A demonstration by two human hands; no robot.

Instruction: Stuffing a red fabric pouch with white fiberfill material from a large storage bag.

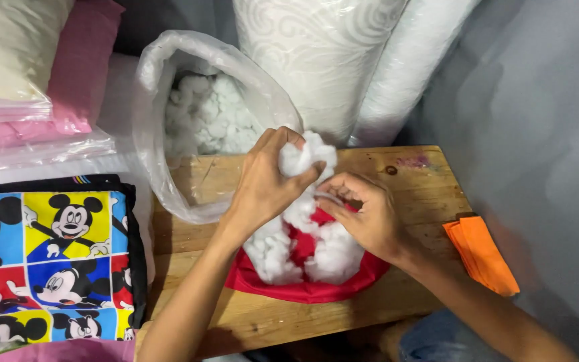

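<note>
Your left hand (pixel 266 181) has its grip closed on a fluffy clump of white stuffing (pixel 306 155); your right hand (pixel 363 218) pinches more of it just below, over the red fabric cover (pixel 303 289) on the wooden worktop (pixel 423 188). Beyond your left hand gapes a clear plastic bag (pixel 162 154) of stuffing. Right of your right hand, at the worktop's edge, lies folded orange cloth (pixel 480 255); far left, a cartoon-print cushion (pixel 48 255).

Soft even light, slightly blurred
</note>
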